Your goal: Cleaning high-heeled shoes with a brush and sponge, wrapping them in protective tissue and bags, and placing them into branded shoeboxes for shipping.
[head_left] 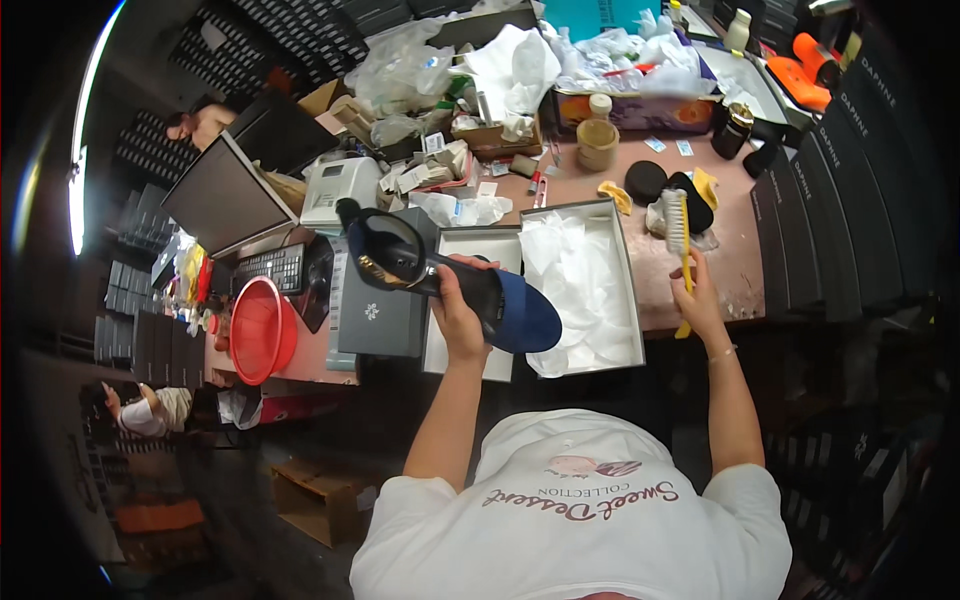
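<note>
My left hand (pixel 460 312) is wrapped round the middle of a dark blue sandal (pixel 527 315) with a black ankle strap and a gold buckle. Its toe points right and toward me, over an open shoebox (pixel 630 290) lined with white tissue paper (pixel 575 275). Off to the right, my right hand (pixel 703 300) grips the yellow handle of a brush (pixel 677 222), bristle head pointing away from me. Beyond the brush lie a round black pad (pixel 645 183) and yellow cloths (pixel 705 188). The box lid (pixel 435 345) lies partly under the sandal and my left hand.
A closed grey shoebox (pixel 385 310), a red basin (pixel 263 330), a keyboard (pixel 270 268) and a monitor (pixel 230 195) stand at left. Stacked dark shoeboxes (pixel 840 200) wall the right side. Jars, bags and cartons crowd the table's back. Two people are at far left.
</note>
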The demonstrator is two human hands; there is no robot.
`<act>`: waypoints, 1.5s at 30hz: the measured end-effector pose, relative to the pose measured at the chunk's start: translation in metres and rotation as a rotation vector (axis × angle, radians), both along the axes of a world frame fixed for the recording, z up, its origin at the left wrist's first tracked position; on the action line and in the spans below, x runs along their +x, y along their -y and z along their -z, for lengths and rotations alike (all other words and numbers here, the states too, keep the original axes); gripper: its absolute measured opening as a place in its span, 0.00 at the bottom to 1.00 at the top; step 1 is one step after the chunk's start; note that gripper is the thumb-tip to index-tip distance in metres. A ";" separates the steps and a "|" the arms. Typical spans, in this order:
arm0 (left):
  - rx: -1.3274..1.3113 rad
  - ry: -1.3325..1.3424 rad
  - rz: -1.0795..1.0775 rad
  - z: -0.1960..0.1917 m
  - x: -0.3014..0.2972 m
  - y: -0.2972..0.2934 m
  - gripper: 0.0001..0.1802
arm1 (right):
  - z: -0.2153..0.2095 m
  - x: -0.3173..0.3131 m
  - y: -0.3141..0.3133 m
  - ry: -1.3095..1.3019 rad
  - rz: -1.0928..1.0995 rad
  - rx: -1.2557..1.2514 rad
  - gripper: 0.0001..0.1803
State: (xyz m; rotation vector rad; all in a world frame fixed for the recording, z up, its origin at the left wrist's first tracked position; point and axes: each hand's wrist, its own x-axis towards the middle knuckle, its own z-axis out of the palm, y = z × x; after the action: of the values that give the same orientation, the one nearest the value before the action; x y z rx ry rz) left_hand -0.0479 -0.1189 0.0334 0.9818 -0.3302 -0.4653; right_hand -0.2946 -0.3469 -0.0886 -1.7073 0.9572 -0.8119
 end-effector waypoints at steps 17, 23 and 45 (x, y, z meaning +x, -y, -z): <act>0.092 0.240 0.173 -0.006 -0.008 0.007 0.23 | -0.145 0.014 -0.061 -0.332 -0.835 -1.097 0.25; 0.132 -0.191 0.360 0.016 0.000 -0.003 0.27 | -0.153 0.013 -0.086 -0.348 -0.744 -1.076 0.23; 0.542 0.272 0.400 -0.009 -0.038 -0.068 0.21 | -0.192 -0.018 -0.109 0.053 -0.375 -0.681 0.21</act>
State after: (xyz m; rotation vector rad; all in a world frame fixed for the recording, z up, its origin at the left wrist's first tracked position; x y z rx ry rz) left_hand -0.0862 -0.0507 0.0419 1.5218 -0.6738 -0.8129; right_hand -0.3124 -0.2377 0.1029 -2.3359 0.2992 -0.9827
